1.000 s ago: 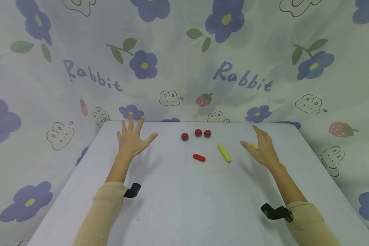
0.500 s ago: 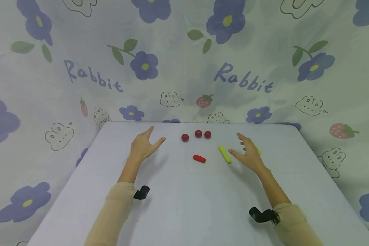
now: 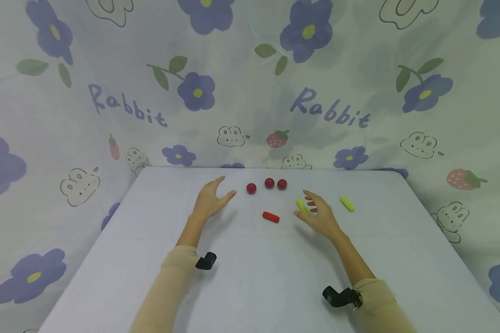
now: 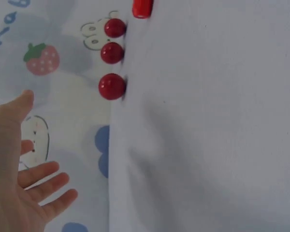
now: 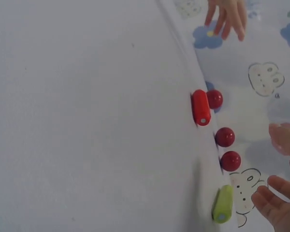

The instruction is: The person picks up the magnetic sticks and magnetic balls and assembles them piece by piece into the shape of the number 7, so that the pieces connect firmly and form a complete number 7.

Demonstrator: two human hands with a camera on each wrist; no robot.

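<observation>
My left hand [image 3: 208,202] hovers over the table's left middle, fingers loosely extended and thumb apart, holding nothing. To its right are three glossy red balls [image 3: 251,188] near the back edge; the left wrist view shows these red balls [image 4: 112,86] in a row. Held over a yellow-green stick [image 3: 301,205], my right hand [image 3: 322,218] has relaxed, spread fingers with nothing between them and partly covers that stick in the head view. A short red stick [image 3: 271,217] lies between the hands. Further right is a second yellow-green stick [image 3: 347,203].
A white table [image 3: 250,277] stretches beneath both arms. Behind it and along the sides hangs a cloth [image 3: 241,69] printed with flowers and rabbits. Black wrist cameras [image 3: 206,261] stick out from the beige sleeves [image 3: 166,286].
Both hands have moved inward, the left rightward and the right leftward. The right hand now overlaps the nearer yellow-green stick and has uncovered the farther one. The balls and sticks stay put.
</observation>
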